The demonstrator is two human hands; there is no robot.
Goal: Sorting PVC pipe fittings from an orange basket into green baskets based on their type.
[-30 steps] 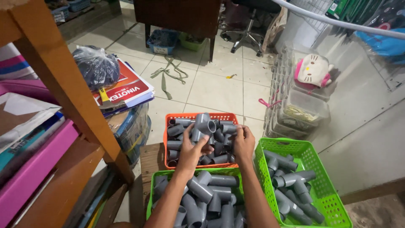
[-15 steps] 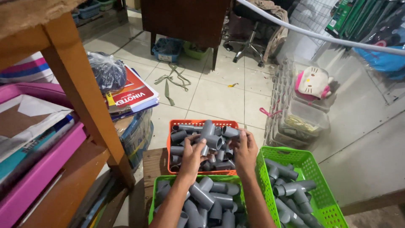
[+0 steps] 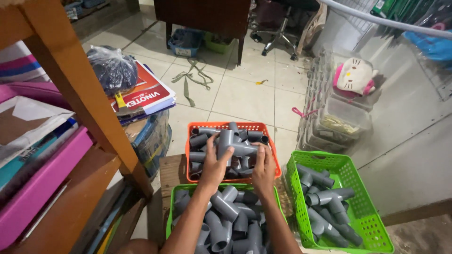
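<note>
From the head view, pale square floor tiles (image 3: 245,96) with dark grout run up to a dark wooden desk (image 3: 207,16) at twelve o'clock, with an office chair (image 3: 282,26) just beside it and a loose strap (image 3: 190,80) lying on the tiles. At nine o'clock a slanted wooden shelf post (image 3: 80,94) crosses stacked books and a knotted dark plastic bag (image 3: 113,68). Clear plastic tubs (image 3: 341,120) sit at two o'clock. An orange mesh basket (image 3: 193,129) of smooth grey pipe fittings stands at centre on a wooden board; a green basket (image 3: 175,195) of the same lies at six o'clock, another green basket (image 3: 365,221) at four o'clock. Over the orange basket, the left hand (image 3: 215,165) wraps its fingers around a grey T-shaped fitting (image 3: 230,143), clasped about the upright stem; the right hand (image 3: 263,168) presses fingertips against the crossbar's end, fingers curled on it.
</note>
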